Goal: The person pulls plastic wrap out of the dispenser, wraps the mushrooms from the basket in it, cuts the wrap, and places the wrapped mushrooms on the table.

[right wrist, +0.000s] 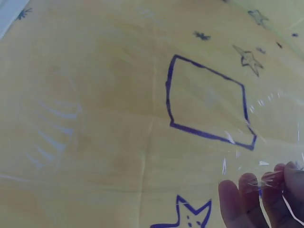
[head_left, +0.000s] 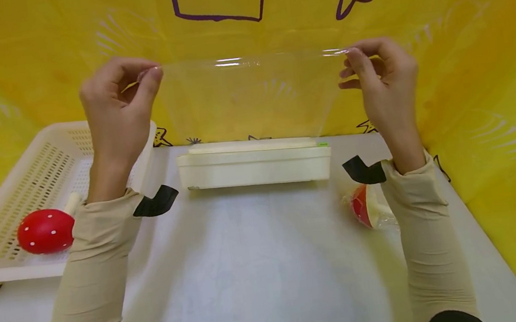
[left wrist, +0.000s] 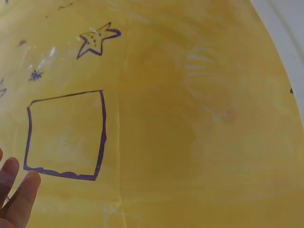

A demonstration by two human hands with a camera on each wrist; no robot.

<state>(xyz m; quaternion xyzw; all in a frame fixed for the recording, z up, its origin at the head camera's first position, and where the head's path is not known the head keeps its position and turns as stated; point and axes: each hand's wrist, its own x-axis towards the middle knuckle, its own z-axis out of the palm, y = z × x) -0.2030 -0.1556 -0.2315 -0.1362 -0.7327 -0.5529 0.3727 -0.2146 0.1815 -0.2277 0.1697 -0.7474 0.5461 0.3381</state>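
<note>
Clear film (head_left: 251,100) spans between both hands, hanging down toward the cream box (head_left: 254,170) on the white surface (head_left: 270,271). Left hand (head_left: 120,105): grip clamped on one upper corner. Right hand (head_left: 387,77): grip clamped on the opposite one. Red dotted object (head_left: 46,231) lies in the basket (head_left: 12,272).

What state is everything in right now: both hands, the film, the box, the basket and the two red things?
Left hand: raised, pinching the film's upper corner
Right hand: raised, pinching the opposite upper corner
Clear film: spread between the hands; attachment to box unclear
Cream box: on the table; lid state unclear
White basket: holding a red item
Red dotted item: lying in the basket
Red-and-white item: film-wrapped, partly hidden by sleeve
</note>
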